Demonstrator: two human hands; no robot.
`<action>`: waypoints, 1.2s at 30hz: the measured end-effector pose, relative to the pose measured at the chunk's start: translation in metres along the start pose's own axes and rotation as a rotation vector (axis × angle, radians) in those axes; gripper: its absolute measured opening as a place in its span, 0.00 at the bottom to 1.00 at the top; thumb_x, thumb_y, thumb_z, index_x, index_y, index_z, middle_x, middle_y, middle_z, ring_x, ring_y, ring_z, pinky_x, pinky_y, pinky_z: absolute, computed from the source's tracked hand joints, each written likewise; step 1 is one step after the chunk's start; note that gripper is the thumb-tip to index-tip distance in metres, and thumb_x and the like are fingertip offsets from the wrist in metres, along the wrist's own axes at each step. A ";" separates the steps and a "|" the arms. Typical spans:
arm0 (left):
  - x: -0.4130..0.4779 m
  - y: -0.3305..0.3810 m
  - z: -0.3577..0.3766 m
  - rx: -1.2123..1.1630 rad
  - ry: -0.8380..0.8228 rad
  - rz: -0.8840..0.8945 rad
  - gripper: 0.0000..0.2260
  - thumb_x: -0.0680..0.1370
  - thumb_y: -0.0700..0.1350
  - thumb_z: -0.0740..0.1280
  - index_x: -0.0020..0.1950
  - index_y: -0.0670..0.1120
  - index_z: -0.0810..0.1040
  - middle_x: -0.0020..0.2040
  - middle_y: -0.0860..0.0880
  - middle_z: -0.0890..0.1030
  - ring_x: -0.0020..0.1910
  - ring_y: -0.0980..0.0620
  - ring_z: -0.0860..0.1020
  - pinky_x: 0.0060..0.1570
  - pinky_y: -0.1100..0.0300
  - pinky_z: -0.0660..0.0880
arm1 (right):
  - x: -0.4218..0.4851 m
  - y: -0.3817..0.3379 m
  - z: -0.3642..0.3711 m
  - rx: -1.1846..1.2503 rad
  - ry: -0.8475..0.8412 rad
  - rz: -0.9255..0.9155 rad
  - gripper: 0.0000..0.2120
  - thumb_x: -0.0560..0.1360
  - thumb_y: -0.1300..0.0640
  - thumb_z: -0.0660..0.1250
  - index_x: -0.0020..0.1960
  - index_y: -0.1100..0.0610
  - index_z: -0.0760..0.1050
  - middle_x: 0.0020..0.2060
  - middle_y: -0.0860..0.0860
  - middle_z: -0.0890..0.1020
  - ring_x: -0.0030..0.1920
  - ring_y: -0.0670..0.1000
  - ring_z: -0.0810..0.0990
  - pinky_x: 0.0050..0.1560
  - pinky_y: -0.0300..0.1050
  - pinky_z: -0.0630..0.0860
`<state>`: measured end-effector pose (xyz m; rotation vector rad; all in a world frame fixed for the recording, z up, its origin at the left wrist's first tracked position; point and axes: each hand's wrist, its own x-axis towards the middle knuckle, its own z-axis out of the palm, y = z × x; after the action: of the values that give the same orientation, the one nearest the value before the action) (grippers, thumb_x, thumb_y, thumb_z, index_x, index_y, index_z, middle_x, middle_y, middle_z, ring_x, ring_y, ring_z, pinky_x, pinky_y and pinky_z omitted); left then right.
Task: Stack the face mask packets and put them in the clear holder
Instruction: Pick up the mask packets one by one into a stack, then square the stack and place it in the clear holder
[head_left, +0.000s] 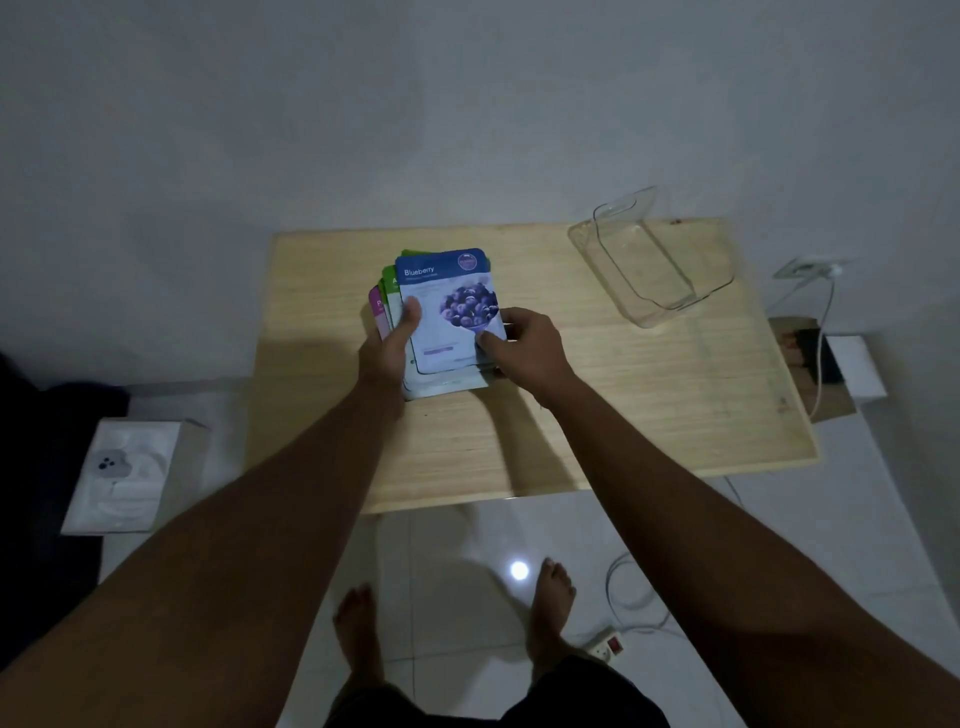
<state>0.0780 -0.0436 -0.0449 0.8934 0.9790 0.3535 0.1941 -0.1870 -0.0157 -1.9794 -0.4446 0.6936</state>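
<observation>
A stack of face mask packets rests over the middle of the wooden table, a blue Blueberry packet on top with green and pink ones fanned out beneath on the left. My left hand grips the stack's left edge, thumb on the top packet. My right hand holds the stack's lower right corner, thumb on top. The clear holder stands empty at the table's back right, apart from both hands.
A white box sits on the floor to the left. At the right, a cardboard box and a white cable lie by the wall. A power strip and my bare feet are on the tiled floor below.
</observation>
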 end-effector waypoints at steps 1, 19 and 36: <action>-0.002 0.002 0.003 0.036 -0.006 0.030 0.27 0.72 0.57 0.77 0.67 0.46 0.81 0.61 0.43 0.86 0.57 0.40 0.86 0.58 0.39 0.82 | 0.003 -0.002 -0.002 0.043 -0.025 0.051 0.14 0.71 0.55 0.73 0.55 0.53 0.79 0.43 0.48 0.84 0.45 0.52 0.85 0.44 0.52 0.84; 0.029 0.013 0.034 0.551 -0.195 0.410 0.23 0.74 0.35 0.76 0.67 0.38 0.73 0.64 0.38 0.81 0.63 0.39 0.81 0.66 0.39 0.77 | 0.052 0.009 -0.018 -0.074 -0.028 -0.233 0.28 0.70 0.64 0.72 0.67 0.59 0.68 0.59 0.51 0.80 0.58 0.50 0.80 0.59 0.47 0.79; 0.039 -0.020 0.039 0.751 -0.159 0.685 0.31 0.73 0.41 0.77 0.71 0.34 0.68 0.65 0.40 0.81 0.63 0.44 0.81 0.63 0.51 0.79 | 0.054 0.038 -0.002 0.028 0.092 -0.315 0.34 0.64 0.61 0.80 0.64 0.56 0.66 0.55 0.49 0.80 0.50 0.34 0.79 0.45 0.28 0.76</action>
<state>0.1289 -0.0509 -0.0727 1.9229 0.6229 0.4873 0.2382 -0.1761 -0.0636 -1.8518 -0.6692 0.4056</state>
